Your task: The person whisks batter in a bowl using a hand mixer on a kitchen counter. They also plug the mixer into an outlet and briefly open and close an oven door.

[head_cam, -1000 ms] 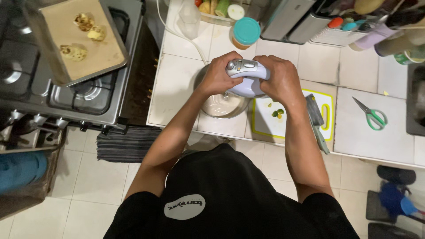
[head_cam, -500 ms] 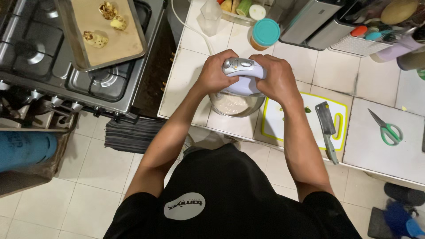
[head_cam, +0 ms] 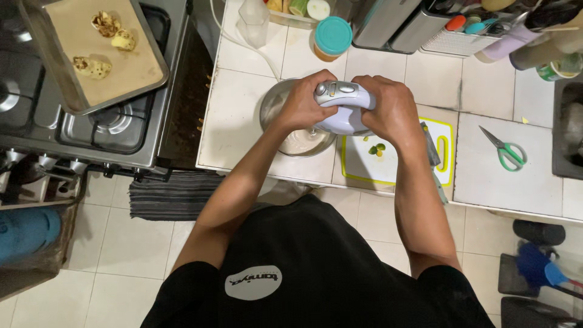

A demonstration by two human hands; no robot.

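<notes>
My left hand point(head_cam: 305, 100) and my right hand point(head_cam: 390, 109) both grip a pale lilac-white electric hand mixer point(head_cam: 344, 103). It hangs over a round metal bowl point(head_cam: 271, 104) on the white tiled counter. Pale batter point(head_cam: 299, 143) shows inside the bowl under the mixer. The beaters are mostly hidden by the mixer body and my hands. A white cord point(head_cam: 243, 42) runs from the bowl area toward the back of the counter.
A white cutting board with a green rim point(head_cam: 364, 167) carries small green bits and a cleaver point(head_cam: 432, 155). Green-handled scissors point(head_cam: 507, 150) lie to the right. A teal-lidded jar point(head_cam: 331, 37) stands behind. A baking tray with pastries point(head_cam: 97, 51) rests on the stove.
The view has shifted, so the counter and stove sit differently in the picture. Both hands stay clamped on the mixer over the bowl.
</notes>
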